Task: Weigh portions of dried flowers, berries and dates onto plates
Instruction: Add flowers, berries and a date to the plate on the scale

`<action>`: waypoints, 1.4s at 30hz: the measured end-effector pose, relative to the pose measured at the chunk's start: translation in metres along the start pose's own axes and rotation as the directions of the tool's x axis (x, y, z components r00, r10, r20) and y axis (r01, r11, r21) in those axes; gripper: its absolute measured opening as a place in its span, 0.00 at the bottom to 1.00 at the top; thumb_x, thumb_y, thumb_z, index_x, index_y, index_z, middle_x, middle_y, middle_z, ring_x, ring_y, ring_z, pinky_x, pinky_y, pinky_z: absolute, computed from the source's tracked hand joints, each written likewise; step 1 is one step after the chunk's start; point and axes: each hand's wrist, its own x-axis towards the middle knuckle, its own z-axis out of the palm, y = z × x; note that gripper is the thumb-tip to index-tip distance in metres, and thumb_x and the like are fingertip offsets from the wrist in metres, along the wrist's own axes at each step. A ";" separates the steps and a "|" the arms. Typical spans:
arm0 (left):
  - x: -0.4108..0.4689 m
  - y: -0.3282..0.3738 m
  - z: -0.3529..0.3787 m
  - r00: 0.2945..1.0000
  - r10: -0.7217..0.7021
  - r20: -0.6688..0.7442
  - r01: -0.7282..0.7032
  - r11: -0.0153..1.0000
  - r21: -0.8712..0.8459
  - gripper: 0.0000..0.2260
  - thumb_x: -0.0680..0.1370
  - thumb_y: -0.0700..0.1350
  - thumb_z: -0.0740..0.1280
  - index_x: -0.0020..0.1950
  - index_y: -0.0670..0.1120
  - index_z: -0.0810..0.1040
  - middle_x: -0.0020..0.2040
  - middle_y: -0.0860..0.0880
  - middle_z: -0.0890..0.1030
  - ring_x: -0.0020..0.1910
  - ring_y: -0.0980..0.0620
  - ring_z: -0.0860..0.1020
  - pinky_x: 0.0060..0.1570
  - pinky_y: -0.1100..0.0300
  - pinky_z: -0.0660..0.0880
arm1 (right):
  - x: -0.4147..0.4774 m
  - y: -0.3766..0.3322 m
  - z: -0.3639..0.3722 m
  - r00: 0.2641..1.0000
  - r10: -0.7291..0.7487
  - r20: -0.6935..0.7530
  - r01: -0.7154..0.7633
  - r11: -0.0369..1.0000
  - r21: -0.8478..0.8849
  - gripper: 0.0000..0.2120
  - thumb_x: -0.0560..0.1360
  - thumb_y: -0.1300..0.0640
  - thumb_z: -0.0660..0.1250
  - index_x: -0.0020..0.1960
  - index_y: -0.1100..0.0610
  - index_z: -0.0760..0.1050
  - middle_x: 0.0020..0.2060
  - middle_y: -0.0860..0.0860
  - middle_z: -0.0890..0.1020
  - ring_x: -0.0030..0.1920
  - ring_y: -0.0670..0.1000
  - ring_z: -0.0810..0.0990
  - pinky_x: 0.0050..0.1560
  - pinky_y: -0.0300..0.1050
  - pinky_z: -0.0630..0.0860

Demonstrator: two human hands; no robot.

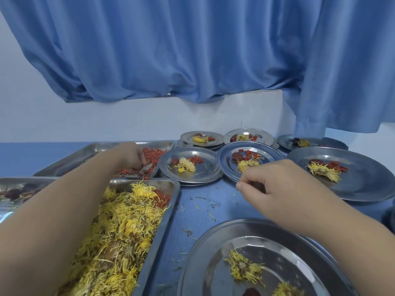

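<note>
The left hand [130,155] reaches up the left half of the frame into the tray of red berries [149,161], its fingers curled down and their tips buried among the berries; whether it has pinched any cannot be told. Its forearm crosses over the long tray of dried yellow flowers [119,227] in the lower left, which also holds a small clump of red berries near its upper end. At the far left edge a third tray [15,191] holds dark dates.

The right hand [275,182] hovers at centre right above the blue table [198,212], loosely closed, thumb and forefinger pressed together; what they pinch, if anything, is too small to make out. It sits just below a round steel plate [226,154] carrying a flower, berries and a date. Similar filled plates spread across the upper right. At the bottom right a large plate [205,253] holds two yellow flowers and one date. Loose petals lie scattered on the table between trays and plates.
</note>
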 end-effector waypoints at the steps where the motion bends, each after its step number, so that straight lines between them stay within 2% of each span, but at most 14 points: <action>1: -0.002 -0.002 0.000 1.000 -0.002 -0.006 0.002 1.000 -0.014 0.07 0.73 0.32 0.69 0.41 0.43 0.82 0.41 0.46 0.84 0.38 0.52 0.83 0.40 0.57 0.81 | 0.000 0.001 0.001 1.000 0.005 0.003 -0.005 1.000 0.002 0.16 0.77 0.46 0.59 0.32 0.49 0.70 0.26 0.46 0.74 0.29 0.45 0.71 0.30 0.40 0.66; 4: -0.007 -0.006 -0.002 0.999 -0.009 -0.042 0.004 0.993 -0.118 0.05 0.73 0.33 0.71 0.40 0.42 0.81 0.39 0.44 0.85 0.35 0.52 0.83 0.35 0.61 0.78 | 0.000 0.003 0.003 1.000 0.016 0.009 -0.016 1.000 0.007 0.16 0.77 0.47 0.60 0.32 0.50 0.71 0.26 0.46 0.74 0.29 0.45 0.72 0.30 0.42 0.69; 6: -0.013 -0.006 -0.005 0.996 -0.001 -0.090 -0.019 0.975 -0.221 0.04 0.73 0.33 0.71 0.41 0.41 0.82 0.39 0.43 0.85 0.34 0.50 0.84 0.39 0.58 0.80 | 0.000 0.003 0.003 1.000 0.010 0.008 -0.010 1.000 -0.021 0.16 0.77 0.47 0.59 0.33 0.51 0.70 0.26 0.47 0.74 0.29 0.46 0.72 0.30 0.44 0.69; 9: -0.030 0.004 -0.014 0.993 0.039 -0.112 -0.076 0.936 -0.344 0.01 0.74 0.35 0.72 0.44 0.39 0.83 0.42 0.41 0.85 0.40 0.46 0.85 0.48 0.53 0.82 | 0.000 0.002 -0.002 1.000 -0.006 -0.008 0.006 0.998 -0.066 0.16 0.77 0.48 0.59 0.32 0.53 0.69 0.26 0.49 0.72 0.29 0.47 0.71 0.30 0.46 0.69; 16: -0.117 0.053 -0.030 0.972 0.236 -0.002 -0.183 0.752 -0.634 0.04 0.75 0.35 0.70 0.48 0.40 0.83 0.45 0.41 0.85 0.45 0.47 0.85 0.45 0.62 0.81 | -0.003 -0.010 -0.031 0.995 -0.046 -0.084 0.042 0.998 -0.044 0.17 0.77 0.50 0.60 0.31 0.53 0.69 0.24 0.48 0.72 0.28 0.46 0.70 0.28 0.44 0.63; 20: -0.177 0.080 -0.026 0.945 0.319 0.078 -0.156 0.646 -0.747 0.04 0.75 0.34 0.70 0.46 0.41 0.83 0.44 0.41 0.85 0.43 0.46 0.85 0.45 0.61 0.82 | -0.014 -0.029 -0.045 0.991 -0.050 -0.123 0.055 0.998 0.039 0.14 0.76 0.49 0.60 0.33 0.51 0.74 0.28 0.47 0.76 0.32 0.47 0.74 0.31 0.44 0.69; 23: -0.211 0.101 -0.019 0.922 0.375 0.098 -0.195 0.667 -0.719 0.04 0.75 0.35 0.71 0.49 0.40 0.82 0.44 0.42 0.84 0.45 0.44 0.85 0.52 0.55 0.81 | -0.032 -0.043 -0.050 0.990 -0.082 -0.111 0.088 0.995 0.048 0.15 0.77 0.49 0.61 0.32 0.50 0.71 0.27 0.47 0.75 0.31 0.46 0.73 0.33 0.46 0.71; 25: -0.230 0.114 -0.014 0.899 0.425 0.099 -0.253 0.693 -0.675 0.04 0.76 0.37 0.71 0.49 0.40 0.82 0.44 0.43 0.84 0.45 0.46 0.85 0.52 0.56 0.81 | -0.050 -0.047 -0.051 0.991 -0.104 -0.081 0.106 0.994 0.025 0.15 0.77 0.49 0.60 0.32 0.51 0.72 0.26 0.47 0.74 0.31 0.45 0.72 0.33 0.46 0.71; 30: -0.262 0.133 0.003 0.847 0.515 0.134 -0.408 0.790 -0.458 0.05 0.77 0.39 0.69 0.48 0.47 0.83 0.42 0.50 0.86 0.44 0.53 0.85 0.50 0.61 0.79 | -0.100 -0.041 -0.041 0.996 -0.073 -0.046 0.072 0.997 -0.030 0.15 0.77 0.50 0.58 0.34 0.55 0.70 0.28 0.50 0.74 0.33 0.51 0.73 0.37 0.52 0.74; 32: -0.272 0.134 0.011 0.842 0.522 0.137 -0.430 0.802 -0.415 0.07 0.77 0.40 0.69 0.49 0.51 0.83 0.44 0.55 0.86 0.45 0.57 0.84 0.52 0.60 0.79 | -0.118 -0.039 -0.035 0.995 -0.074 -0.067 0.072 0.997 -0.035 0.14 0.78 0.49 0.58 0.36 0.54 0.72 0.31 0.49 0.74 0.35 0.49 0.73 0.39 0.51 0.73; 36: -0.288 0.131 0.022 0.844 0.525 0.111 -0.453 0.808 -0.377 0.09 0.78 0.44 0.69 0.48 0.59 0.82 0.45 0.63 0.84 0.45 0.65 0.81 0.47 0.64 0.76 | -0.144 -0.037 -0.024 0.980 -0.095 -0.176 0.089 0.995 -0.042 0.12 0.78 0.51 0.61 0.39 0.53 0.76 0.32 0.47 0.75 0.35 0.48 0.74 0.36 0.47 0.73; 38: -0.293 0.127 0.025 0.858 0.508 0.078 -0.440 0.804 -0.399 0.09 0.78 0.45 0.68 0.48 0.60 0.82 0.46 0.63 0.84 0.47 0.64 0.81 0.51 0.60 0.77 | -0.150 -0.036 -0.021 0.971 -0.091 -0.222 0.079 0.995 -0.063 0.12 0.77 0.51 0.60 0.38 0.54 0.77 0.32 0.47 0.75 0.34 0.49 0.75 0.33 0.48 0.73; 42: -0.301 0.122 0.029 0.879 0.477 0.010 -0.411 0.769 -0.489 0.10 0.79 0.46 0.67 0.48 0.62 0.81 0.48 0.62 0.84 0.51 0.55 0.83 0.58 0.47 0.78 | -0.155 -0.030 -0.019 0.961 -0.054 -0.272 0.049 0.998 -0.025 0.10 0.76 0.54 0.63 0.38 0.55 0.77 0.31 0.47 0.74 0.33 0.51 0.75 0.33 0.50 0.74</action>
